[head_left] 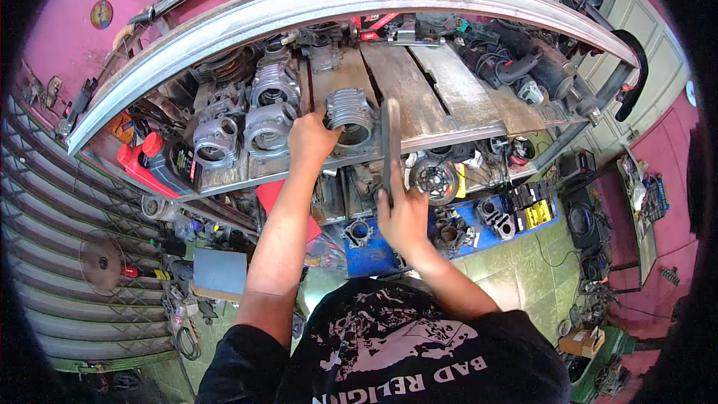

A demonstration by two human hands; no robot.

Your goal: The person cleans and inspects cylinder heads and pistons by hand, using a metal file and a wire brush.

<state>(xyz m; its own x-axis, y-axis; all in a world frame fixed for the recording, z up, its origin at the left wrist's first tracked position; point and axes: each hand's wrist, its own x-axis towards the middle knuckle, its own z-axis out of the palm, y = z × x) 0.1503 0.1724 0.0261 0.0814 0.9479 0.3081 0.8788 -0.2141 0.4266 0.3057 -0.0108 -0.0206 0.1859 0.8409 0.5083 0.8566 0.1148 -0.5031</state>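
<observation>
Nearest, the right hand (404, 217) has its fingers curled tight around the lower end of a flat metal bar (390, 146), with the thumb laid along it. The bar stands almost upright, and its top reaches the bench (449, 97) edge just right of the cylinder (350, 116). Farther out, the left hand (313, 138) is closed on the cylinder's left side, the fingers bent over its fins and rim, though how far they wrap around cannot be told. The cylinder stands at the bench's front edge, between the left fingers and the bar. Left of it are more cylinders (269, 127) and a red jug (146, 161). Power tools (516, 67) lie at the far right.
</observation>
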